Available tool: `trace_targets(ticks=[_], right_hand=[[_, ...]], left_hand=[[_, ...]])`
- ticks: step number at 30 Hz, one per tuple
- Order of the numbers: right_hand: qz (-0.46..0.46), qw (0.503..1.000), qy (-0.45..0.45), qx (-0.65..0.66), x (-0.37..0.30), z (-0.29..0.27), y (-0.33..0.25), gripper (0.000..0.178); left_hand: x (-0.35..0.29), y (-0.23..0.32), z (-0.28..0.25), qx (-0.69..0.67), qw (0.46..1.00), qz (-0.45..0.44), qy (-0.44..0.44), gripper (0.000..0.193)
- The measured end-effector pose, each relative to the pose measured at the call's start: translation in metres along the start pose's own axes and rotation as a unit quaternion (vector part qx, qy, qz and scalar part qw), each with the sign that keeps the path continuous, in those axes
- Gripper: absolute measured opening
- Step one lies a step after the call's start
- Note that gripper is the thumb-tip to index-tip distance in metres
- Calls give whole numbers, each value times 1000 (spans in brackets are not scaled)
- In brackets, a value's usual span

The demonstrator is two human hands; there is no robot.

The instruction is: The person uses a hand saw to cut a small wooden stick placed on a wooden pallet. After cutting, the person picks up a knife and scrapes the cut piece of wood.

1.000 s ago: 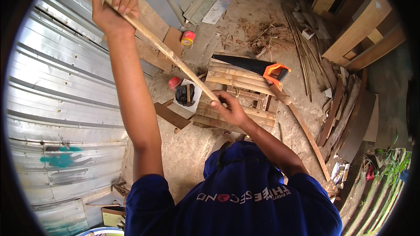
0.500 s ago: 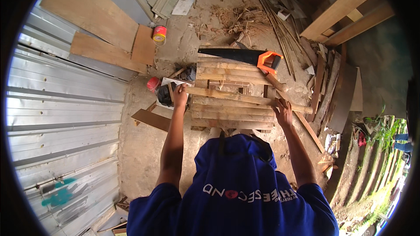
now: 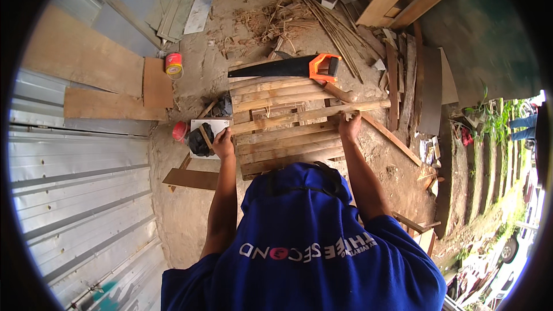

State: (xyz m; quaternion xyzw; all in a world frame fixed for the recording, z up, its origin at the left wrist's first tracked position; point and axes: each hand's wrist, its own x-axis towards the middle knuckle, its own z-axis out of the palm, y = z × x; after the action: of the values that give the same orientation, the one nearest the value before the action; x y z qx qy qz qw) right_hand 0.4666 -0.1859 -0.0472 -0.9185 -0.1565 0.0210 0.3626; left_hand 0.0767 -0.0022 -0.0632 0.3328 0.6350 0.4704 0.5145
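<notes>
A long split-bamboo slat point(image 3: 288, 120) runs crosswise in front of me, over a low bench topped with bamboo slats point(image 3: 288, 148). My left hand point(image 3: 223, 144) grips its left end, the thumb near the tip. Toward the other end my right hand point(image 3: 349, 125) is closed around it, and a length of slat sticks out past the fingers. Whether the slat rests on the bench or is held just above it, I cannot tell. Across the far slats lies a handsaw point(image 3: 276, 68) with a black blade and orange handle. A round wooden handle point(image 3: 339, 92) lies beside the saw.
Left of the bench are a white board point(image 3: 216, 124), a black plastic bag point(image 3: 200, 141) and a red container point(image 3: 180, 132). A red and yellow can point(image 3: 173, 64) stands farther off. Corrugated metal wall point(image 3: 80, 196) borders the left; planks point(image 3: 408, 80) lean at the right.
My view has turned, so the bench and slat now slope up toward the right. Both hands keep hold of the slat at about the same places.
</notes>
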Motion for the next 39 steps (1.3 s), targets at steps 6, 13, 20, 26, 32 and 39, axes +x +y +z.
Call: trace_targets(ticks=[6, 13, 20, 26, 32, 39], right_hand=[[52, 950, 23, 307, 31, 48, 31, 68], [179, 908, -91, 367, 37, 17, 10, 37], [211, 880, -111, 412, 38, -2, -14, 45], [210, 864, -118, 442, 36, 6, -6, 34], [188, 865, -106, 453, 34, 10, -4, 38], [198, 887, -85, 409, 33, 8, -10, 32]], left_hand=[[-10, 5, 12, 7, 999, 3, -44, 25], [1, 12, 34, -33, 998, -35, -40, 26], [1, 15, 39, 41, 998, -8, -54, 31], [-3, 21, 47, 36, 999, 10, -29, 27], [3, 10, 44, 84, 994, 52, -43, 28], [7, -2, 47, 113, 985, 125, -31, 27]])
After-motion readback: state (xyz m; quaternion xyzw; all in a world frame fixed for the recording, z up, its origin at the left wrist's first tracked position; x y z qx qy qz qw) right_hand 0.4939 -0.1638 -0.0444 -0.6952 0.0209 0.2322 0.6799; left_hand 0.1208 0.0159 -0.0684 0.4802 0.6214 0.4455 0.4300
